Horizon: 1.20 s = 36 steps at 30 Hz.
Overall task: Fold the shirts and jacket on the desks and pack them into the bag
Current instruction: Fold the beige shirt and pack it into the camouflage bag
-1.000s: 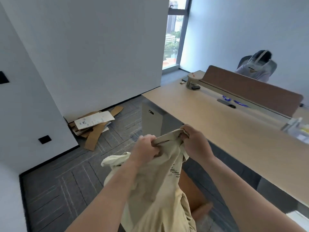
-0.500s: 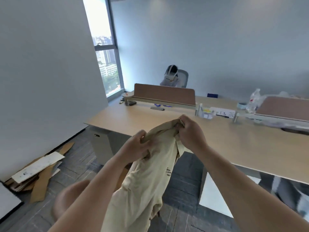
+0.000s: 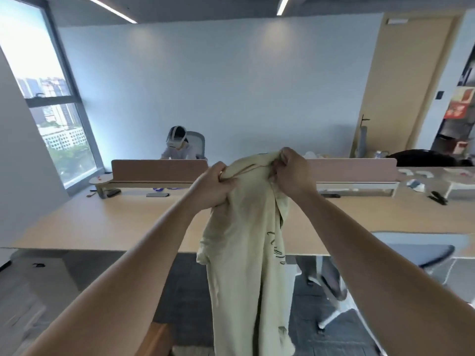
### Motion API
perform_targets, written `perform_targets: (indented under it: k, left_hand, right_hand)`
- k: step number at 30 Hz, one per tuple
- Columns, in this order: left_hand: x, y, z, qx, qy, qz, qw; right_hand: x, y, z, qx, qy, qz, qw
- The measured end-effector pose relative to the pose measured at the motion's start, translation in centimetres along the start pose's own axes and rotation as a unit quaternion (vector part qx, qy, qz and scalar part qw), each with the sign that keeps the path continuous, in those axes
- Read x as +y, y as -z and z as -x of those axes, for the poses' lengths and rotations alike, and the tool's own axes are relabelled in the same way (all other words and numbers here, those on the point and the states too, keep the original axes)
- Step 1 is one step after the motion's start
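Pale blue-grey wall across the back. Tall window at left, city buildings outside. Wooden door upper right. Two ceiling light strips on top. Long light-wood desk mid-frame, brown dividers behind it. Grey carpet floor below. Blue chair lower right.

The near desk surface is bare ahead of the hands. Obstacles line its far edge: a divider panel, small items below it (type unclear), and a black stapler at right.
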State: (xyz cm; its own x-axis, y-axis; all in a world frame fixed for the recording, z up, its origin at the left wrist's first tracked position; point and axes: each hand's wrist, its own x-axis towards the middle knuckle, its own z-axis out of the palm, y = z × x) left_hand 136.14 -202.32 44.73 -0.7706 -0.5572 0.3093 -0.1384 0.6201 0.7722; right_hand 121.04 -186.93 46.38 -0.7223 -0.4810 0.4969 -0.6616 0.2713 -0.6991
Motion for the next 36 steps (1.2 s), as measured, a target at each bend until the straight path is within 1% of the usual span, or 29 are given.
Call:
perform_targets:
  k: [3, 6, 9, 12, 14, 17, 20, 21, 24, 25, 27, 29, 30, 31, 33, 36]
  left_hand:
    - [3.2, -2.0, -3.8, -0.054, -0.037, 0.006, 0.998]
    - [4.2, -4.4, -7.1, -0.109, -0.061, 0.027, 0.992]
    - [3.7, -7.6, -10.9, -0.165, -0.066, 0.085, 0.98]
    - [2.3, -11.2, -14.8, -0.23, -0.06, 0.158, 0.958]
    - [1.1, -13.5, -17.1, -0.259, -0.067, 0.146, 0.952]
    - [-0.4, -16.8, -20.0, -0.276, -0.09, 0.086, 0.953]
    - [-0.7, -19.2, -22.2, -0.294, -0.085, 0.085, 0.948]
    - [-0.9, -20.0, -23.0, -0.291, -0.082, 0.076, 0.95]
    - [-1.6, -22.1, -26.1, -0.228, -0.071, 0.031, 0.971]
    - [-1.3, -22.2, -27.2, -0.229, -0.063, 0.031, 0.971]
    - [-0.5, -22.3, -29.9, -0.276, -0.029, 0.016, 0.961]
    - [0.3, -22.4, -31.9, -0.303, -0.035, 0.008, 0.952]
    - [0.8, -22.7, -32.9, -0.292, -0.01, 0.055, 0.955]
    - [1.5, -23.0, -33.9, -0.271, -0.006, 0.076, 0.959]
    - [2.9, -24.0, -35.7, -0.195, -0.04, 0.05, 0.979]
    - [5.0, -25.8, -38.5, -0.119, -0.097, -0.014, 0.988]
  right_hand:
    - [1.5, 3.3, -2.5, 0.039, -0.023, 0.024, 0.999]
    - [3.4, 5.2, -4.8, 0.075, -0.044, 0.045, 0.995]
    - [5.1, 5.9, -7.4, 0.108, -0.059, 0.064, 0.99]
    - [6.1, 6.4, -10.3, 0.14, -0.085, 0.096, 0.982]
    - [6.8, 6.5, -12.3, 0.159, -0.088, 0.092, 0.979]
    - [8.2, 6.6, -14.9, 0.183, -0.099, 0.106, 0.972]
    - [9.6, 7.0, -16.9, 0.218, -0.119, 0.127, 0.96]
    - [10.0, 7.3, -17.4, 0.228, -0.126, 0.131, 0.957]
    - [12.1, 8.3, -19.1, 0.242, -0.15, 0.153, 0.946]
    - [12.9, 8.7, -19.6, 0.246, -0.155, 0.16, 0.943]
    - [14.7, 9.6, -20.7, 0.254, -0.166, 0.169, 0.938]
    - [16.7, 10.4, -21.9, 0.254, -0.177, 0.173, 0.935]
    - [17.8, 10.9, -22.5, 0.255, -0.184, 0.173, 0.933]
    - [18.9, 11.4, -23.1, 0.257, -0.191, 0.17, 0.932]
    - [20.9, 12.5, -24.2, 0.26, -0.206, 0.166, 0.929]
    - [24.2, 14.3, -26.2, 0.255, -0.213, 0.142, 0.933]
